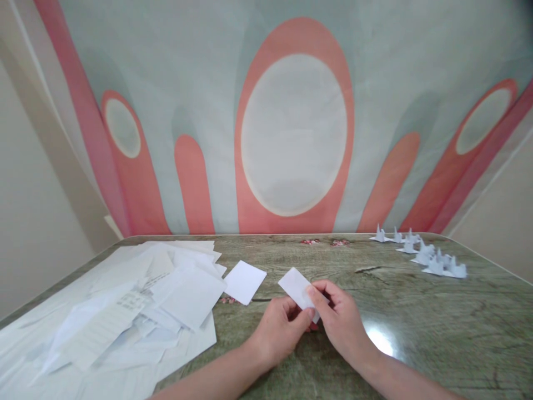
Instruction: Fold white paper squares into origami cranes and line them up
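A small folded piece of white paper [295, 284] is pinched between both hands above the middle of the table. My left hand [280, 329] grips its lower edge, thumb on top. My right hand [339, 314] closes on the right-hand edge, with the thumb pressed flat on the paper's face. The fingers partly hide the lower right of the paper. Just to the left, a square white sheet [245, 282] lies flat on the table, touched by neither hand.
A loose heap of white papers [189, 294], some printed, covers the table's left side. Several folded white paper cranes [437, 261] stand in a cluster at the far right. The wood-grain table [416, 328] meets a wall with a pink and grey pattern [293, 133].
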`<state>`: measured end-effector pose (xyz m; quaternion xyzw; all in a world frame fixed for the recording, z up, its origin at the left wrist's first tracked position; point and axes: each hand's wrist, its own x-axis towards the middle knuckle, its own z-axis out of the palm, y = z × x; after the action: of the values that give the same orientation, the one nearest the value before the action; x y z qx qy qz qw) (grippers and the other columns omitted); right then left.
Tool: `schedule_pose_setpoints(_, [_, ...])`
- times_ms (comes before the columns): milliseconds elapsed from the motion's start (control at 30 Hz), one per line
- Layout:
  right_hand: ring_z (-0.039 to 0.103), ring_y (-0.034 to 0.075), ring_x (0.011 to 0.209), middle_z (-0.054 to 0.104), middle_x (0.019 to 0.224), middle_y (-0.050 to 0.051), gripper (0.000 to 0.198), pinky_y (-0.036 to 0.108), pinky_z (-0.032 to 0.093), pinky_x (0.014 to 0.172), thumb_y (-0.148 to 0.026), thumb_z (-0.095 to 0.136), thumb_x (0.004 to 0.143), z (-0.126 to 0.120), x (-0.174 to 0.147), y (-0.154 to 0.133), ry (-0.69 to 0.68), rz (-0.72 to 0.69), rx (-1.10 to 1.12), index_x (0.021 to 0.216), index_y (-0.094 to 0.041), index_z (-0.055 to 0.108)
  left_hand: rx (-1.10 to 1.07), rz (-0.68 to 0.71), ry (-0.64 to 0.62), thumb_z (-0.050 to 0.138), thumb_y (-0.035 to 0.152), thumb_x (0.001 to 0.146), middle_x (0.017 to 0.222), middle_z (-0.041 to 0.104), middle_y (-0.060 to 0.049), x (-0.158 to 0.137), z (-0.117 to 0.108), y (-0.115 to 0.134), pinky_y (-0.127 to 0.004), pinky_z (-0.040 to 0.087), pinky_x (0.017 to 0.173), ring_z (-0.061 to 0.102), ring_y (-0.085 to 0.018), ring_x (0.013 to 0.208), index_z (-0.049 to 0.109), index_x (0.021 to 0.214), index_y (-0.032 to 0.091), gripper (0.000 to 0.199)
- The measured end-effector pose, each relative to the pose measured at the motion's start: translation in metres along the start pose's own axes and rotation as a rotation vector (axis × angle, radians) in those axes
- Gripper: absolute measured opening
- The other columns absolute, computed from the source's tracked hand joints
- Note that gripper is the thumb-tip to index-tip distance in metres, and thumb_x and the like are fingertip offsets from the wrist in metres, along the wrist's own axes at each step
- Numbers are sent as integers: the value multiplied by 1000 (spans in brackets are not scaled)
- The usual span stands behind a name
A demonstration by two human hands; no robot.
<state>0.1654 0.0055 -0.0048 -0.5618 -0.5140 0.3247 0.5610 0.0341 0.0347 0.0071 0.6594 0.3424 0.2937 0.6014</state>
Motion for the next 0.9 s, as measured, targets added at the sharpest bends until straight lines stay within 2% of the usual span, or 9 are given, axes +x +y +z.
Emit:
schedule_pose_setpoints(200, [48, 13, 54, 54, 62, 0, 29, 23, 39, 50, -44, 51, 82, 0, -1, 0, 27, 20, 7, 78, -17, 58, 74, 72, -53, 45, 32, 84, 74, 63, -3, -4, 4, 0, -23, 41, 66, 56, -16, 70, 64, 78, 13, 27])
schedule_pose_setpoints(333, [50, 15, 59, 57, 65, 2, 30, 24, 40, 54, -45, 51, 82, -2, 3, -1, 34, -2, 18, 77, -16, 58, 178, 67, -13, 46, 32, 83, 67, 59, -1, -3, 2, -1, -22, 39, 61, 53, -14, 64, 59, 74, 14, 24])
schedule_pose_setpoints(567, [47, 14, 58, 56, 65, 1, 34, 23, 38, 54, -49, 52, 80, -8, 16, 14, 12, 12, 52, 75, -16, 58, 229, -86, 11, 37, 41, 86, 56, 51, 1, -2, -4, -2, -20, 34, 48, 46, -11, 50, 52, 67, 15, 35])
schedule_pose_setpoints(733, [46, 14, 57, 54, 62, 0, 31, 23, 36, 52, -47, 52, 79, -7, 24, 24, 15, -11, 44, 73, -16, 57, 286, 56, -8, 41, 36, 85, 63, 55, 0, -6, -1, -9, -21, 37, 55, 50, -12, 59, 53, 67, 15, 31])
schedule_pose_setpoints(767, [46, 14, 57, 54, 62, 0, 30, 23, 36, 53, -46, 53, 79, -6, 25, 25, 18, -25, 47, 73, -16, 58, 279, 79, 35, 44, 35, 84, 65, 54, 0, -5, -1, -12, -21, 37, 55, 50, -12, 60, 52, 69, 16, 26])
schedule_pose_setpoints(833, [47, 15, 58, 55, 64, 1, 30, 24, 37, 53, -45, 53, 79, -4, 26, 28, 21, -38, 51, 75, -16, 58, 260, 114, 213, 50, 32, 80, 68, 52, 0, 0, -4, -17, -21, 38, 53, 50, -13, 62, 48, 72, 17, 17])
schedule_pose_setpoints(900, [48, 15, 58, 56, 64, 1, 31, 24, 38, 53, -46, 52, 79, -3, 26, 30, 45, -37, 63, 76, -16, 58, 259, 184, 354, 55, 29, 76, 75, 53, -1, 6, -9, -20, -23, 40, 59, 52, -15, 71, 47, 74, 17, 14])
